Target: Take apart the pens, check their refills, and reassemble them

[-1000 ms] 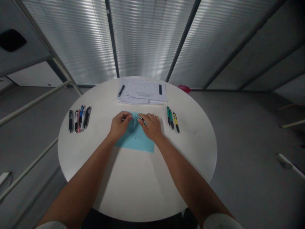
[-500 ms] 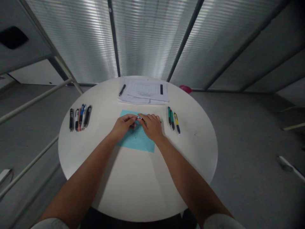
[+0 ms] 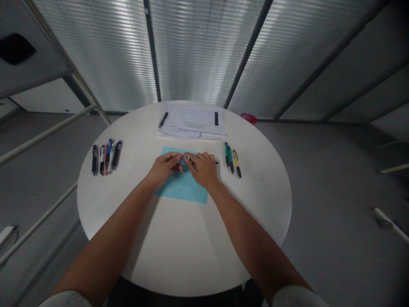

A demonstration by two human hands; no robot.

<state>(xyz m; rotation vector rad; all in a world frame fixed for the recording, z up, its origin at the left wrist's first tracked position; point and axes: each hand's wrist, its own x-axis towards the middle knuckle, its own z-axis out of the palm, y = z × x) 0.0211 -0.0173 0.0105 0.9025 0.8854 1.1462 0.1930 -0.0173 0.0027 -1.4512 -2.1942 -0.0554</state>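
A slim black-and-silver pen crosses your grip, its long axis running from 9 to 3 o'clock, its tip showing at 3 o'clock beyond your right hand, the nearer hand along most of the barrel. Your left hand pinches the 9 o'clock end, fingertips closed narrowly on it, as your right fingers curl over the barrel, above a pale blue paper sheet on a round white table. A row of pens waits at 9 o'clock, another row of pens at 3, stacked papers at 12
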